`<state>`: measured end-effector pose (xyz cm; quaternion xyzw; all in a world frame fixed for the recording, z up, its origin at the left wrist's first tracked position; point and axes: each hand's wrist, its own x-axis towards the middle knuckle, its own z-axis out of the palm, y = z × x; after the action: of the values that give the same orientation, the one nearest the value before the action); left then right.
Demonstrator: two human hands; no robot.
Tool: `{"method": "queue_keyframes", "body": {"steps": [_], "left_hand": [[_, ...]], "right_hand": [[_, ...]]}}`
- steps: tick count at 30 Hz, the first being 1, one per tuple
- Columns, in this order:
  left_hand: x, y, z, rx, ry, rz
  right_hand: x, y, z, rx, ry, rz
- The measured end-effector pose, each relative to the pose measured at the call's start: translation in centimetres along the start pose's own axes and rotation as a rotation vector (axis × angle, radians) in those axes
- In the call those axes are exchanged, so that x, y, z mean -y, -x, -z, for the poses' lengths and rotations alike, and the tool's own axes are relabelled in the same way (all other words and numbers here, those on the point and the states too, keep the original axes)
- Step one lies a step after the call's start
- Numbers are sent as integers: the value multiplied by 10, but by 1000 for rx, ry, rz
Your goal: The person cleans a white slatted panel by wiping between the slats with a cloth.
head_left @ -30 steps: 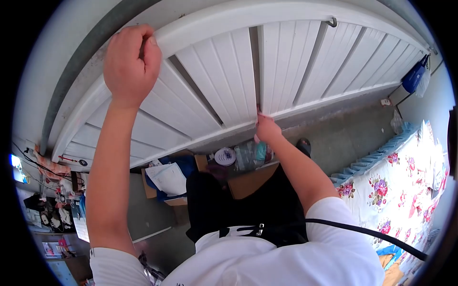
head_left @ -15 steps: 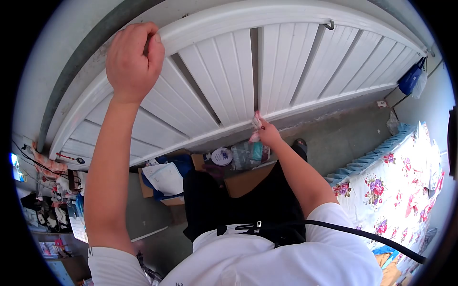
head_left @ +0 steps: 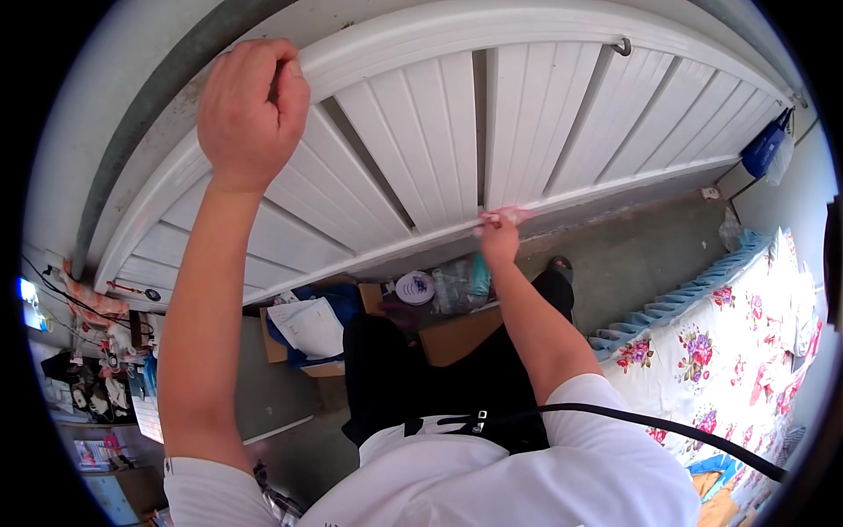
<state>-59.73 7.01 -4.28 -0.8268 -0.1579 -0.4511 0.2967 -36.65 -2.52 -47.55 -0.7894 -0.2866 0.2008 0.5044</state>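
Right hand pinches a crumpled pink-and-white cloth at the bottom of the white slatted panel; left hand is curled over the panel's curved top.

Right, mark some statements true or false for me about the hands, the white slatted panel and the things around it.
1. The left hand is at the curved top rail of the white panel. True.
2. The right hand is holding a blue bag. False: it holds a pinkish cloth; the blue bag is by the panel's right end.
3. The metal hook is on the panel's lower rail. False: the metal hook is at the top rail.
4. The floral cloth is on the person's right. True.
5. The papers lie on the floral cloth. False: they lie on blue material.
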Motion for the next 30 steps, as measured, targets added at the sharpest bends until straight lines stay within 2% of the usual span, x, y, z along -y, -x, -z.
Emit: {"method": "queue_keyframes", "body": {"steps": [1, 4, 7, 10, 11, 14, 20, 23, 26, 30], "left_hand": [[0, 0, -1, -14, 4, -1], [0, 0, -4, -45, 12, -4], [2, 0, -1, -27, 19, -17], [1, 1, 0, -4, 13, -12], [1, 1, 0, 2, 4, -6], [1, 3, -1, 3, 1, 3], [3, 1, -2, -8, 2, -13], [1, 1, -1, 2, -3, -3], [1, 0, 0, 9, -5, 10], [-1, 0, 0, 6, -8, 19]], "right_hand": [[-6, 6, -10, 22, 109, 109], [3, 12, -7, 59, 152, 112], [21, -7, 28, 245, 146, -25], [-39, -41, 7, -3, 22, -28], [2, -25, 30, -18, 103, -42], [-2, -20, 16, -102, 126, 5], [24, 11, 5, 93, 150, -16], [17, 19, -9, 50, 10, 2], [20, 29, -13, 85, 99, 18], [11, 42, -24, 150, 220, 214]]}}
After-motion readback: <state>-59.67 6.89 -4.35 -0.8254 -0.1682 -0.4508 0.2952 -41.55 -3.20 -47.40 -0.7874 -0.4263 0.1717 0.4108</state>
